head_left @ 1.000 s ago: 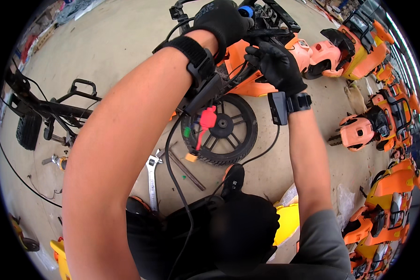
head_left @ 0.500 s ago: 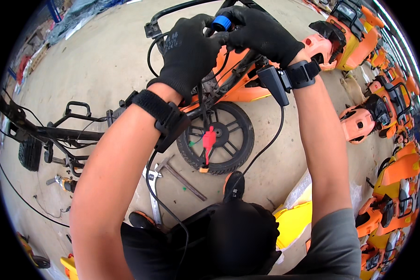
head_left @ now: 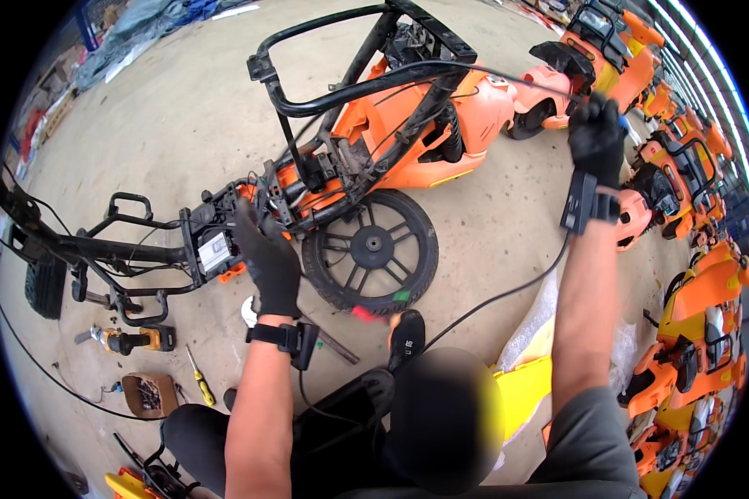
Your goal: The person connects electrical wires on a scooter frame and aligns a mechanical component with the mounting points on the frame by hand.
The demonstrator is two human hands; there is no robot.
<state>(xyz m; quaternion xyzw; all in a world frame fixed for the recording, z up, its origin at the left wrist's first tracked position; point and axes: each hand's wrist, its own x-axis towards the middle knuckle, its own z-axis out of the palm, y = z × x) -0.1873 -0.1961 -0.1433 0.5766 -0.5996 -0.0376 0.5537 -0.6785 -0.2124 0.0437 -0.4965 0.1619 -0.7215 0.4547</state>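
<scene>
Since a moment ago, your hands are moving apart: your right hand (head_left: 596,148) is reaching out to the right, clenching a black cable (head_left: 520,80) that is stretching leftward to the black frame (head_left: 391,76), a blue piece (head_left: 624,123) showing beside it. Your left hand (head_left: 270,264) is hanging released, fingers parted, near the frame, left of the wheel (head_left: 429,256).

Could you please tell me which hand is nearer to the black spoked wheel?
Left. The left hand is just left of the wheel; the right hand is well to its right.

Right hand (head_left: 597,140) blurred, blue item (head_left: 623,125) mostly hidden
</scene>
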